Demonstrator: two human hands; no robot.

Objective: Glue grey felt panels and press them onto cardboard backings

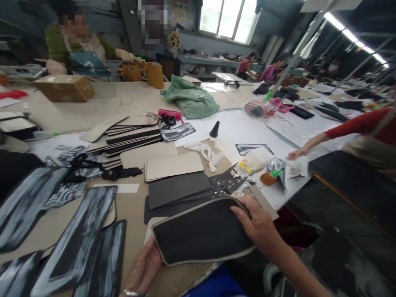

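Observation:
A long black panel with a pale edge (pixel 204 233) is held up over the front of the table. My left hand (pixel 144 264) grips its left end from below, fingers behind it. At the upper right corner, my right hand (pixel 255 220) pinches the panel with the thumb on its black face. Just behind it lie dark grey panels (pixel 179 189) and a stack of beige panels (pixel 175 166). To the left are black panels smeared with white (pixel 77 239).
Beyond the stacks are a green bag (pixel 192 97), a black cone (pixel 214 129) and an orange bottle with a green tip (pixel 269 177). A cardboard box (pixel 64 88) sits back left. Another person's red-sleeved arm (pixel 349 126) reaches in from the right.

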